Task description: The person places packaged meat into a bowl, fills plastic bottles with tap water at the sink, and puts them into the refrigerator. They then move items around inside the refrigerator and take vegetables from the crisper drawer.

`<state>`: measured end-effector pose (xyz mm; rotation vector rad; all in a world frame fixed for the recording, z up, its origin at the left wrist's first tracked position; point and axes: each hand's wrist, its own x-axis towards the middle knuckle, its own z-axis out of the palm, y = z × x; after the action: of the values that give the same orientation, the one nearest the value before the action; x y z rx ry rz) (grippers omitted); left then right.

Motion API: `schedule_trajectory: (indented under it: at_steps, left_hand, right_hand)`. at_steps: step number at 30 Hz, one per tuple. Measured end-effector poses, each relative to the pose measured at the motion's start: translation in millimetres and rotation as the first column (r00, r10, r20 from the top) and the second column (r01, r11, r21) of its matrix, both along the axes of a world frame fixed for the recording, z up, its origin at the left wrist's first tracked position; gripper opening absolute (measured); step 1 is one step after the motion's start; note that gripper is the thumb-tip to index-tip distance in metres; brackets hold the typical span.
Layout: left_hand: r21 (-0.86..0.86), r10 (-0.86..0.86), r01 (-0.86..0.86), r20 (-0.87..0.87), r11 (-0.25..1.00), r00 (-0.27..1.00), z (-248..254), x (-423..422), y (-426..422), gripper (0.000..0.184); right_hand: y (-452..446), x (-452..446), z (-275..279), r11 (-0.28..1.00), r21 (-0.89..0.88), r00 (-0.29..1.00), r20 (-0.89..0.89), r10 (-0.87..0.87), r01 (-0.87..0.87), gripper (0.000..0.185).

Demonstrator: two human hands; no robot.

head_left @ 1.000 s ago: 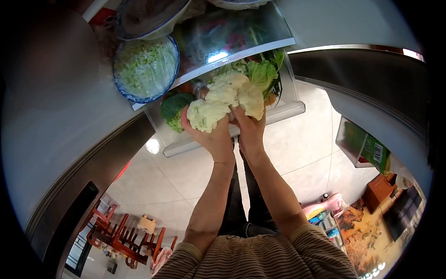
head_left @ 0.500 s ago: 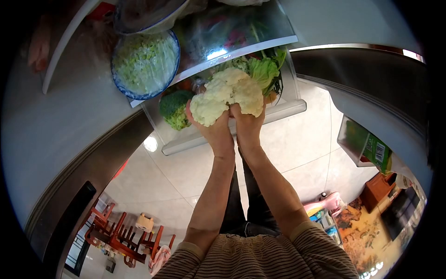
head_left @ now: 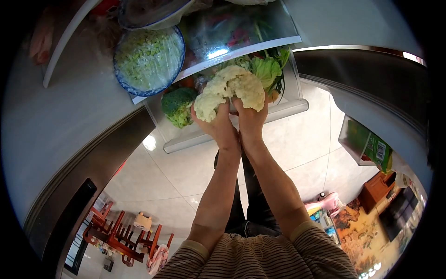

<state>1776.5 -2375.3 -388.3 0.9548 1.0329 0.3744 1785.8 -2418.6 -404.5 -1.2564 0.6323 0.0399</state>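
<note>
A cauliflower (head_left: 246,88) with pale cream florets is held in both hands above the pulled-out fridge drawer (head_left: 278,110). Wrapped around its near left side is my left hand (head_left: 219,124), and my right hand (head_left: 252,116) grips the near right side. The thumbs lie close together at a notch in its near edge, while most fingers are hidden underneath. Left of the cauliflower, a broccoli head (head_left: 179,104) sits in the drawer. Leafy lettuce (head_left: 266,71) shows behind it on the right.
A glass shelf with a white front edge (head_left: 246,47) overhangs the drawer's back. A film-covered bowl of chopped greens (head_left: 148,60) stands at its left end. Open fridge doors flank me, the right one carrying a bin with a green package (head_left: 378,152). Wooden chairs (head_left: 123,237) stand lower left.
Both hands have turned the cauliflower slightly, so its near notch looks wider and the thumbs show more. The view has shifted a little.
</note>
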Motion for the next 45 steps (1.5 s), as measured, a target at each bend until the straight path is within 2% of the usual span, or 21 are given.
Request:
schedule_trajectory:
  at_steps: [9,10,12,13,16,17,19,22,23,24,25,28,29,32,33,36,37,39,41,44,45]
  left_hand:
    - [-0.063,-0.04,0.042,0.043,0.997,0.998,-12,-3,7,0.069]
    - [-0.039,-0.063,0.065,0.063,0.997,0.996,-15,-9,9,0.059]
    - [0.008,-0.111,0.111,0.099,0.994,0.989,-17,-30,14,0.04]
    - [-0.104,-0.091,0.106,0.142,0.989,0.986,-10,-37,19,0.06]
    - [-0.11,-0.194,0.224,0.231,0.968,0.953,17,-39,39,0.048]
    - [-0.12,-0.197,0.234,0.259,0.965,0.946,10,-42,46,0.042]
    - [-0.209,-0.208,0.264,0.259,0.941,0.943,22,-41,60,0.043]
    - [-0.327,-0.116,0.193,0.24,0.925,0.964,25,-49,78,0.048]
    - [-0.338,-0.072,0.141,0.209,0.93,0.975,25,-52,80,0.048]
    - [-0.345,-0.022,0.083,0.177,0.935,0.984,27,-52,83,0.049]
    - [-0.326,-0.061,0.131,0.217,0.936,0.974,22,-55,87,0.05]
    - [-0.547,0.016,0.077,0.162,0.834,0.987,22,-59,87,0.048]
    - [-0.567,0.002,0.102,0.179,0.817,0.984,24,-56,83,0.047]
    - [-0.824,0.169,0.196,0.33,0.532,0.929,21,-59,76,0.05]
    - [-0.832,0.18,0.199,0.334,0.518,0.925,21,-60,76,0.05]
    - [-0.828,0.189,0.217,0.357,0.517,0.915,23,-65,75,0.052]
    - [-0.811,0.175,0.224,0.369,0.541,0.913,21,-68,78,0.052]
    - [-0.79,0.148,0.207,0.351,0.577,0.924,20,-75,81,0.053]
    - [-0.78,0.122,0.162,0.292,0.605,0.949,19,-80,84,0.054]
    - [-0.799,0.142,0.158,0.291,0.58,0.946,12,-84,88,0.051]
    - [-0.808,0.144,0.171,0.3,0.564,0.943,10,-87,89,0.052]
  right_hand:
    - [1,-2,1,0.999,0.022,0.999,-0.005,0.038,-0.038,0.065]
    - [-1,-7,3,0.998,0.005,0.998,0.007,0.061,-0.061,0.067]
    - [6,-20,10,0.981,-0.157,0.985,0.113,0.131,-0.112,0.07]
    - [11,-28,17,0.963,-0.238,0.973,0.156,0.169,-0.129,0.071]
    - [21,-38,39,0.879,-0.343,0.918,0.096,0.384,-0.331,0.077]
    - [23,-35,46,0.841,-0.377,0.887,0.097,0.451,-0.387,0.077]
    - [24,-33,57,0.75,-0.443,0.809,0.086,0.581,-0.492,0.077]
    - [18,-41,52,0.707,-0.313,0.721,0.092,0.687,-0.634,0.075]
    - [10,-40,52,0.736,-0.289,0.748,0.093,0.658,-0.612,0.059]
    - [1,-36,47,0.741,-0.304,0.761,0.072,0.645,-0.599,0.053]
    - [-9,-31,39,0.745,-0.313,0.772,0.052,0.633,-0.59,0.048]
    - [-26,-16,26,0.75,-0.419,0.823,0.011,0.567,-0.512,0.034]
    - [-30,-13,23,0.756,-0.416,0.816,0.055,0.576,-0.505,0.032]
    - [-32,-4,19,0.789,-0.305,0.817,0.055,0.574,-0.534,0.029]
    - [-31,7,31,0.766,-0.309,0.817,-0.073,0.572,-0.564,0.026]
    - [-37,26,-7,0.511,-0.734,0.752,0.002,0.659,-0.446,0.022]
    - [-36,39,-15,0.348,-0.849,0.664,-0.004,0.748,-0.398,0.024]
    - [-24,71,-40,0.087,-0.908,0.463,-0.125,0.878,-0.409,0.024]
    - [-12,92,-79,-0.29,-0.934,0.337,-0.348,0.875,-0.21,0.022]
    - [-11,118,-123,-0.344,-0.905,0.276,-0.274,0.921,0.249,0.022]
    - [-12,118,-128,-0.373,-0.891,0.269,-0.304,0.914,0.259,0.022]
